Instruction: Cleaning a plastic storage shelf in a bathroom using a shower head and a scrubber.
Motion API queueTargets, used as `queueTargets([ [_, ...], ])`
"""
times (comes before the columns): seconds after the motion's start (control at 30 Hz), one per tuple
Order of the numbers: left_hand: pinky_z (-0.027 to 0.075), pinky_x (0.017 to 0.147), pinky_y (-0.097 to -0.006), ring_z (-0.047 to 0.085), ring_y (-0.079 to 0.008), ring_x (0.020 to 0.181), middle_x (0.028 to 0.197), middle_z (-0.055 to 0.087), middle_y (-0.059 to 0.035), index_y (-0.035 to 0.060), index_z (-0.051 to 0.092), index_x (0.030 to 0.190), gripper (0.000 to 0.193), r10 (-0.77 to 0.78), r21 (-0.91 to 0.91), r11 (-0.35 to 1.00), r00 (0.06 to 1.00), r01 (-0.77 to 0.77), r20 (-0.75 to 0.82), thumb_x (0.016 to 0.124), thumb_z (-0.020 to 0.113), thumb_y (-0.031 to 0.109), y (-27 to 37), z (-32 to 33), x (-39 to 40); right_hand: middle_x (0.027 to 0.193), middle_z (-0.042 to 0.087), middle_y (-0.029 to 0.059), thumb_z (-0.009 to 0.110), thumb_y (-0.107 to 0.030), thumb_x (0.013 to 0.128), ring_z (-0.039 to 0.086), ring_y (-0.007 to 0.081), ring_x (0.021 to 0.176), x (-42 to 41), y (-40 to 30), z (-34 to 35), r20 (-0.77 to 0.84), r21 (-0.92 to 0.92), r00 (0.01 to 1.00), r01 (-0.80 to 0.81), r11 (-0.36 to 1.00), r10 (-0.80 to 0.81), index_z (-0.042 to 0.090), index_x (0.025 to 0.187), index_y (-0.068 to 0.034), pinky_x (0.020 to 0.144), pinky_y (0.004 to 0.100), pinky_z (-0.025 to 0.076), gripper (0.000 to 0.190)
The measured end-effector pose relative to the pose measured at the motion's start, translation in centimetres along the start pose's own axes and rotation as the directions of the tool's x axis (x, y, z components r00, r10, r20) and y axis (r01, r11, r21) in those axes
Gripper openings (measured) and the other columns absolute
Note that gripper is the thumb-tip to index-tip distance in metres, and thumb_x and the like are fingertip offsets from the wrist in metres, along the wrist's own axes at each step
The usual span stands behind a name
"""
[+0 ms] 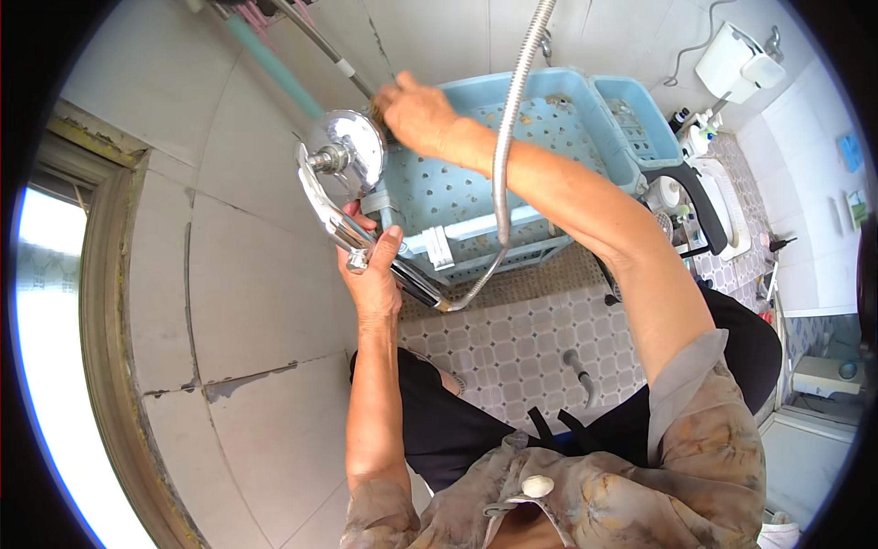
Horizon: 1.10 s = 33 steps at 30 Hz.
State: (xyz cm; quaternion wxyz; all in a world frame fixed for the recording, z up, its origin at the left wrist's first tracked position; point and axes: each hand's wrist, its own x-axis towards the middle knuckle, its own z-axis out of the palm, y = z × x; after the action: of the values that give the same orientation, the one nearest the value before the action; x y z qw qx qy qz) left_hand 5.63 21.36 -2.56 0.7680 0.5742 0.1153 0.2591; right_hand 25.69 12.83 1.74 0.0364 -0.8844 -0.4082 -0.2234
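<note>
My left hand [372, 271] grips the handle of a chrome shower head [353, 240], whose round head sits at its upper left end. A ribbed metal shower hose [511, 117] runs from the handle's lower end up past my right forearm. My right hand [416, 113] is just beyond the shower head, at the left corner of a blue plastic basket [480, 175] with a perforated base. Its fingers are curled around a small brownish thing, partly hidden, perhaps a brush or scrubber. Brown bits lie on the basket's base.
A smaller blue basket section [638, 123] adjoins on the right, by a black curved support [699, 206]. Beyond are bottles [696, 141] and a white squat toilet [724, 199]. Tiled wall [267, 274] and window frame [110, 254] stand left. A grey pipe [579, 370] rises from the tiled floor.
</note>
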Motion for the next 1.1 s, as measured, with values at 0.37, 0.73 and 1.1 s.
queueTargets([
  [0.37, 0.043, 0.09, -0.033, 0.046, -0.0194, 0.111, 0.134, 0.044, -0.0145, 0.0036, 0.05, 0.108, 0.045, 0.018, 0.008, 1.0, 1.0, -0.018, -0.004, 0.072, 0.076, 0.0, -0.3, 0.0, 0.2, 0.109, 0.061, 0.0012, 0.057, -0.007, 0.08, 0.052, 0.0252, 0.1, -3.3, 1.9, 3.6, 0.004, 0.138, 0.956, 0.289, 0.947, -0.292, 0.063, 0.11, -0.004, 0.079, 0.0348, 0.053, 0.031],
  [0.73, 0.037, 0.097, -0.0335, 0.044, -0.0178, 0.111, 0.1, 0.042, -0.0011, -0.0014, 0.044, 0.13, 0.065, -0.01, -0.055, 0.998, 1.0, 0.009, -0.015, 0.072, 0.075, -0.001, -0.5, -0.4, 0.3, 0.098, 0.06, 0.0128, 0.062, -0.005, 0.077, 0.057, 0.0306, 0.102, -2.5, -0.9, 2.7, -0.167, 0.367, 0.982, -0.02, 0.93, 0.086, 0.06, 0.097, -0.003, 0.079, 0.0397, 0.055, 0.021],
  [1.1, 0.038, 0.096, -0.033, 0.044, -0.0212, 0.118, 0.115, 0.048, -0.0075, 0.0014, 0.049, 0.119, 0.052, 0.007, -0.045, 0.999, 1.0, -0.007, -0.017, 0.073, 0.073, -0.004, -0.4, 0.2, 0.8, 0.091, 0.061, 0.0121, 0.065, -0.013, 0.078, 0.062, 0.0303, 0.09, -0.1, 1.5, 3.4, -0.252, 0.126, 0.968, 0.019, 0.992, 0.014, 0.061, 0.096, -0.005, 0.072, 0.0398, 0.055, 0.02],
])
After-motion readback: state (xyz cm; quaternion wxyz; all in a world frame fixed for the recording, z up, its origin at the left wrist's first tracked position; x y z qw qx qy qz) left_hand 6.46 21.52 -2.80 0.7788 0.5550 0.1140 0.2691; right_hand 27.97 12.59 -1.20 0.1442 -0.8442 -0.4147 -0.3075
